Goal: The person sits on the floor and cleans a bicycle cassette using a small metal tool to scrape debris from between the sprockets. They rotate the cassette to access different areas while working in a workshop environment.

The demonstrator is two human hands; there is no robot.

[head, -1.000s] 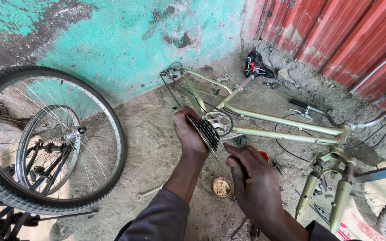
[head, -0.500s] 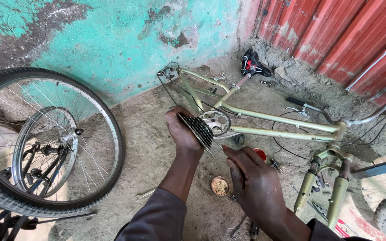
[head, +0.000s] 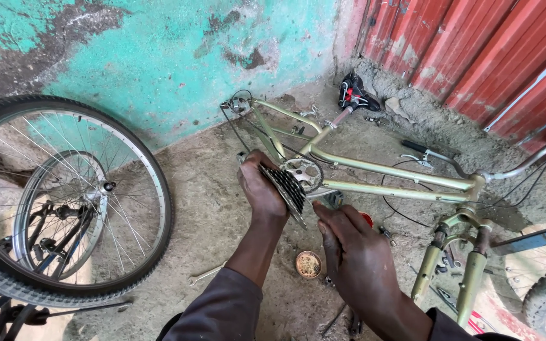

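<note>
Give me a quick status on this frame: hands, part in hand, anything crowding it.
Left hand grips the sprocket cluster, fingers wrapped behind it. Right hand touches its lower edge. Wheelless bike frame lies close behind; small round tin on the ground below.

Peeling turquoise wall (head: 159, 57), dirt floor (head: 203, 215)

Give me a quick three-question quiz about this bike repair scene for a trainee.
1. True or false: the left hand holds the cassette.
2. The frame lies: A) on the ground, B) on a stand, C) against the wheel?
3. What small round thing lies on the ground between the arms?

Key: 1. True. 2. A. 3. A tin lid, with the right hand just beside it.
</note>
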